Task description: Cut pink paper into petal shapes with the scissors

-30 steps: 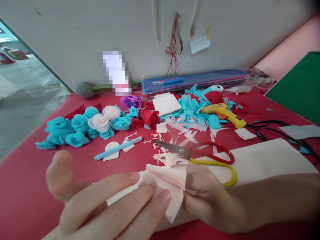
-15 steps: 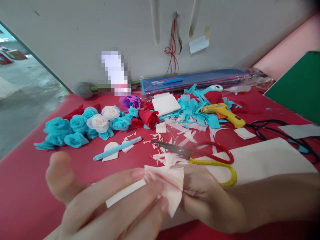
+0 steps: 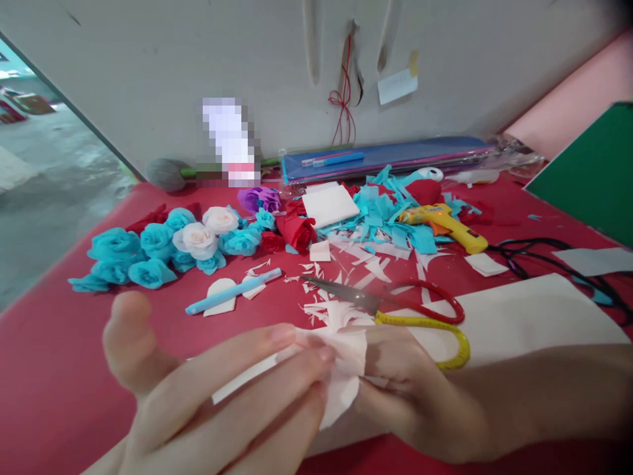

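Note:
A pale pink crepe paper piece [image 3: 343,369] is held between both hands low in the view. My left hand [image 3: 217,396] has its fingers stretched along the paper's left side, thumb raised apart, fingertips pressing the paper. My right hand [image 3: 420,389] is closed, pinching the paper's right side. Just behind them lie scissors [image 3: 390,305] with a red and a yellow handle, shut, among white paper snippets [image 3: 331,310].
On the red table [image 3: 59,356] sit blue, white, red and purple paper roses [image 3: 163,247], a light blue pen [image 3: 232,291], a yellow glue gun [image 3: 445,224] in blue scraps, a black cable [image 3: 544,260], a white sheet [image 3: 524,313] and stacked paper sheets [image 3: 386,158] by the wall.
My left fingers have slid right over the pink paper, covering more of it, and the thumb has shifted slightly right. The right hand keeps its pinch in place.

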`<action>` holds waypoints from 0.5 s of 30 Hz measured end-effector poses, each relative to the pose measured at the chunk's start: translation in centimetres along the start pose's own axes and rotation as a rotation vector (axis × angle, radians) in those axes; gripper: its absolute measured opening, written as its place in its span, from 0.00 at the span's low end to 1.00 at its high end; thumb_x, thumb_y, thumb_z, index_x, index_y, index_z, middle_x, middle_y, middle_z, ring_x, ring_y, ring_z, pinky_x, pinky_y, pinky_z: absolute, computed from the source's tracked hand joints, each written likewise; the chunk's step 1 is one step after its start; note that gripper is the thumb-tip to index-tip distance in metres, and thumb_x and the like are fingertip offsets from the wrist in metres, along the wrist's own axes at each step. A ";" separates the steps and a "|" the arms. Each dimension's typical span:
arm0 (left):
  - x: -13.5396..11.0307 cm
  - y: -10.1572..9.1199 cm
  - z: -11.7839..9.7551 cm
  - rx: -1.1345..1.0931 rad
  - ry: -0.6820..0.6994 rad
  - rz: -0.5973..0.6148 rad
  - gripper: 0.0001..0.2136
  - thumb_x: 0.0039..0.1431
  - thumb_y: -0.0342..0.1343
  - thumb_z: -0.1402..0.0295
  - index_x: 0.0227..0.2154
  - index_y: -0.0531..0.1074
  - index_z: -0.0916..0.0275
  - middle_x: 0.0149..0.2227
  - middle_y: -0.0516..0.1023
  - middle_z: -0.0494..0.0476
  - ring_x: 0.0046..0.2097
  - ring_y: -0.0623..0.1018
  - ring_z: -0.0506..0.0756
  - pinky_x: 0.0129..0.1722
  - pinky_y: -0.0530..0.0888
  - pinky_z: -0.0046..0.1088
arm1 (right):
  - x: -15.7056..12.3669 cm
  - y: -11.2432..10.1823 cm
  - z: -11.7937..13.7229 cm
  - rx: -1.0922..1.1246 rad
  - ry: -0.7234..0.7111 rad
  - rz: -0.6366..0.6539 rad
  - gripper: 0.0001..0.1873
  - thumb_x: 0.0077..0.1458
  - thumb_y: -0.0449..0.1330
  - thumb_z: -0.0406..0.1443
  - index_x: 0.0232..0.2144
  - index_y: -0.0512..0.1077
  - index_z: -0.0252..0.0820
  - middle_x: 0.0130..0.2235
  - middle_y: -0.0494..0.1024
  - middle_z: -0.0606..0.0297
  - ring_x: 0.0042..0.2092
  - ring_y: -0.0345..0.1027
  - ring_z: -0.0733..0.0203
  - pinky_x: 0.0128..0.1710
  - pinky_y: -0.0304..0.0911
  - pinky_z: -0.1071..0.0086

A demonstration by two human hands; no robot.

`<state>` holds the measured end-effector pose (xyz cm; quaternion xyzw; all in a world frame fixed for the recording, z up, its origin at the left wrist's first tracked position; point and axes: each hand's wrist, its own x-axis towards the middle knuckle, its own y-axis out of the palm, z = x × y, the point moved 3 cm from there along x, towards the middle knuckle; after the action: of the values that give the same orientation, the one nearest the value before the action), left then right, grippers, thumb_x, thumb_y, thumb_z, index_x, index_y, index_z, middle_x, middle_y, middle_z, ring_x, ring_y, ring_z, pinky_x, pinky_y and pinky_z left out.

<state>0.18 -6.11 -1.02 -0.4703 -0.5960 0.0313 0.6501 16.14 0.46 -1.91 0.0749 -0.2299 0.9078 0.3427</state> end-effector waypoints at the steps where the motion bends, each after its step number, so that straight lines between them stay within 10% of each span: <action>1: 0.0 0.1 -0.2 0.022 0.014 -0.017 0.14 0.57 0.45 0.62 0.44 0.70 0.43 0.40 0.79 0.39 0.45 0.74 0.62 0.56 0.60 0.46 | 0.0 0.0 0.0 0.000 0.005 0.004 0.10 0.56 0.47 0.27 0.23 0.60 0.36 0.26 0.64 0.66 0.29 0.57 0.70 0.30 0.55 0.76; 6: 0.7 0.2 -0.2 0.041 -0.016 -0.067 0.17 0.57 0.44 0.63 0.49 0.65 0.42 0.37 0.79 0.40 0.42 0.74 0.61 0.57 0.59 0.47 | -0.3 0.1 0.0 -0.061 0.019 0.006 0.11 0.53 0.47 0.27 0.20 0.59 0.37 0.23 0.63 0.67 0.27 0.57 0.69 0.29 0.55 0.75; 10: 2.0 0.1 0.4 0.112 0.288 0.131 0.16 0.51 0.52 0.64 0.45 0.70 0.49 0.30 0.79 0.41 0.45 0.71 0.59 0.55 0.62 0.41 | -0.3 0.1 -0.3 -0.072 0.043 -0.005 0.11 0.54 0.48 0.29 0.20 0.60 0.38 0.24 0.64 0.67 0.28 0.60 0.68 0.32 0.58 0.75; 15: 3.0 -0.7 1.4 0.010 0.081 0.095 0.08 0.51 0.51 0.67 0.31 0.74 0.47 0.27 0.79 0.43 0.50 0.70 0.58 0.62 0.49 0.40 | -0.1 0.0 -0.1 -0.047 0.013 -0.001 0.10 0.55 0.48 0.27 0.22 0.62 0.37 0.26 0.67 0.66 0.32 0.63 0.68 0.36 0.60 0.75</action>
<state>-0.40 -3.89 1.50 -0.4957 -0.5458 0.0462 0.6740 16.23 0.44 -2.09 0.0610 -0.2490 0.9024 0.3464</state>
